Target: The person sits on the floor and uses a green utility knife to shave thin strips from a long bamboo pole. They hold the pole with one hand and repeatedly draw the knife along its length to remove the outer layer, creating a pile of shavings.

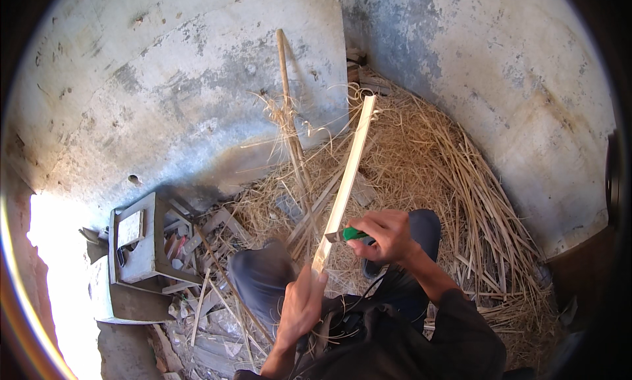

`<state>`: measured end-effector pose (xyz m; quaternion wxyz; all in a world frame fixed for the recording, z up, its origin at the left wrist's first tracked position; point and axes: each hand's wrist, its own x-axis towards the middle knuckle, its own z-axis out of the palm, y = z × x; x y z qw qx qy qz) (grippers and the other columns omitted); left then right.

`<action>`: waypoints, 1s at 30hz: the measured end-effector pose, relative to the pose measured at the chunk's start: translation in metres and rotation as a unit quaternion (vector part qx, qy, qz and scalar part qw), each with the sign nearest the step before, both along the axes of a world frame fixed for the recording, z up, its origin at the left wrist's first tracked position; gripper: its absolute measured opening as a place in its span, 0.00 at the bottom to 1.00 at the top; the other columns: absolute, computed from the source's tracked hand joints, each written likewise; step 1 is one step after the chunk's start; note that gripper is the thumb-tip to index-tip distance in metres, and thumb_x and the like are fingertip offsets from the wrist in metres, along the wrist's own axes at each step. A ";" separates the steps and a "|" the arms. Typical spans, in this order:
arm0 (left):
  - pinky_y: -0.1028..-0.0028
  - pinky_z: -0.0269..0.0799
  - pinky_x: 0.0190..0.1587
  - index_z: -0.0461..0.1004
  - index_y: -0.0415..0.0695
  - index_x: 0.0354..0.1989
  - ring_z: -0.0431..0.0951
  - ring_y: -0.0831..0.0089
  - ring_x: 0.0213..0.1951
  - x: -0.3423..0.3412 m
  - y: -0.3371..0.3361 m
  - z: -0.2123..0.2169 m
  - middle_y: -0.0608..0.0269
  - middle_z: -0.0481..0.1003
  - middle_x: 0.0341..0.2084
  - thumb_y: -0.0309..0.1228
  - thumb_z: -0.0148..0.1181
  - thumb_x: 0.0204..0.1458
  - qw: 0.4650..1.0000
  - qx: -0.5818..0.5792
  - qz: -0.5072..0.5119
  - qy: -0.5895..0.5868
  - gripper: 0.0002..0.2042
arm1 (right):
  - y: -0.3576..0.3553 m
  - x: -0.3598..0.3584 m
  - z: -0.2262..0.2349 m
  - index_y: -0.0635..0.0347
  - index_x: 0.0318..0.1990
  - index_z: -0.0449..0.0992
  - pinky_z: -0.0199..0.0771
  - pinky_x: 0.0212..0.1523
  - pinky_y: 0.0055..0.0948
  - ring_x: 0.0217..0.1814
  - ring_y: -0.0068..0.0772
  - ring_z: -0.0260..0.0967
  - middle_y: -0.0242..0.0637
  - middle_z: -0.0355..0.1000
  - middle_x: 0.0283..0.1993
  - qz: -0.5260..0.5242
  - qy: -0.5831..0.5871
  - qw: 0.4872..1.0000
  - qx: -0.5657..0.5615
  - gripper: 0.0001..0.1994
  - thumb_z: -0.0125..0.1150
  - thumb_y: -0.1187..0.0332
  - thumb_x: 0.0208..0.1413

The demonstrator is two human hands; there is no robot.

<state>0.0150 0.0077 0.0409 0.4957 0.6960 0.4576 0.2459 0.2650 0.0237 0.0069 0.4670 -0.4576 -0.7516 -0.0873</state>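
My left hand grips the near end of a long pale bamboo strip that points up and away toward the wall corner. My right hand is closed around a green-handled knife, its blade laid against the strip's lower part, just above my left hand. Both my knees, in dark trousers, sit under the hands.
A big heap of thin bamboo shavings fills the corner of the grey concrete walls. A thin stick leans on the left wall. A low grey wooden stool and scattered offcuts lie to my left.
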 end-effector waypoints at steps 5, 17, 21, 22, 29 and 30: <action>0.54 0.70 0.34 0.70 0.34 0.49 0.77 0.33 0.34 -0.010 -0.003 -0.015 0.37 0.74 0.25 0.34 0.52 0.70 1.000 0.009 -0.023 0.010 0.13 | 0.003 0.015 0.002 0.55 0.40 0.84 0.74 0.23 0.29 0.22 0.26 0.76 0.30 0.79 0.28 -0.003 0.017 0.999 -0.038 0.13 0.69 0.56 0.58; 0.63 0.68 0.33 0.71 0.35 0.41 0.73 0.60 0.27 -0.045 -0.035 -0.026 0.52 0.73 0.21 0.39 0.53 0.70 0.989 -0.117 -0.061 0.072 0.15 | 0.062 0.148 -0.013 0.60 0.44 0.83 0.55 0.17 0.29 0.16 0.20 0.58 0.27 0.72 0.23 -0.261 0.188 0.940 -0.112 0.19 0.54 0.53 0.71; 0.62 0.67 0.28 0.70 0.35 0.38 0.76 0.55 0.24 -0.048 -0.027 -0.038 0.47 0.73 0.20 0.35 0.57 0.68 0.998 -0.023 0.010 0.057 0.13 | 0.053 0.139 -0.008 0.58 0.45 0.82 0.55 0.18 0.29 0.17 0.19 0.58 0.27 0.70 0.21 -0.233 0.188 0.947 -0.115 0.19 0.53 0.52 0.71; 0.59 0.67 0.26 0.69 0.34 0.38 0.77 0.46 0.23 -0.044 -0.022 -0.040 0.42 0.73 0.19 0.34 0.58 0.67 0.998 -0.003 0.038 0.042 0.13 | 0.047 0.127 -0.009 0.57 0.46 0.82 0.56 0.18 0.29 0.17 0.19 0.59 0.27 0.70 0.20 -0.229 0.170 0.949 -0.133 0.19 0.53 0.51 0.71; 0.61 0.67 0.24 0.68 0.34 0.36 0.76 0.51 0.21 -0.011 0.008 -0.034 0.45 0.72 0.18 0.31 0.58 0.66 0.990 0.103 0.088 0.039 0.12 | 0.008 0.025 -0.010 0.56 0.49 0.80 0.81 0.31 0.33 0.33 0.35 0.84 0.37 0.82 0.37 -0.021 0.162 0.979 -0.122 0.13 0.62 0.58 0.67; 0.58 0.67 0.24 0.67 0.33 0.36 0.78 0.42 0.22 -0.005 0.010 -0.030 0.40 0.72 0.18 0.30 0.59 0.65 0.989 0.120 0.085 0.031 0.12 | 0.006 0.017 -0.011 0.56 0.49 0.81 0.81 0.31 0.33 0.33 0.35 0.83 0.37 0.82 0.37 -0.003 0.142 0.983 -0.116 0.13 0.63 0.59 0.65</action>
